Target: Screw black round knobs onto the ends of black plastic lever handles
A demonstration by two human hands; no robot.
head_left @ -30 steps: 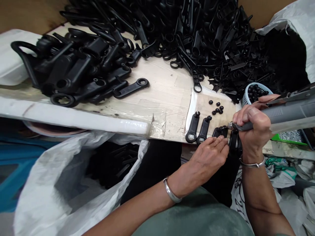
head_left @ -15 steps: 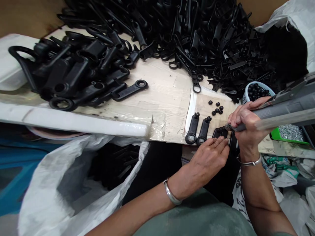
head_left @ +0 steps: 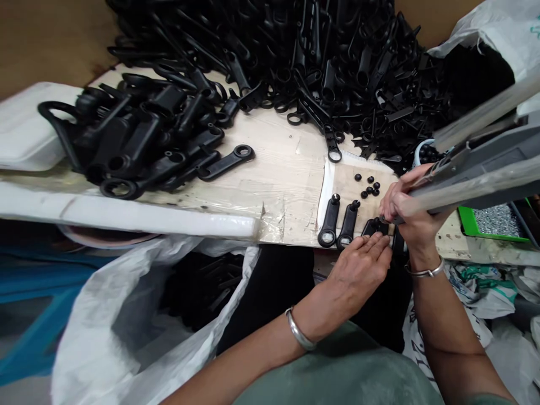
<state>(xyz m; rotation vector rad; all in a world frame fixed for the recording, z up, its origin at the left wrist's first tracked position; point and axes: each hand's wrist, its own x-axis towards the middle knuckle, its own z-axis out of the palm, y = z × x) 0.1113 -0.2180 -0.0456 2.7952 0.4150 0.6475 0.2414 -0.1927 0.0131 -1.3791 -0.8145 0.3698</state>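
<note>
My right hand is wrapped round a grey electric screwdriver. Its tip points left and down, close to a black plastic crank arm at the table's front edge. Pressed over the near end of that crank arm are the fingers of my left hand, holding it down. To the left lie two similar arms, one crank arm beside another, each with a ring at the near end. Several small black round caps sit just behind them on a brown pad.
Black plastic parts are heaped across the back. More crank arms lie at left. A green tray of screws and a basket of caps stand at right. An open white sack hangs below the front edge.
The screwdriver's tip has moved slightly left and its body has tilted, now covering more of the cap basket. My left hand stays on the crank arm. The whole view has shifted slightly.
</note>
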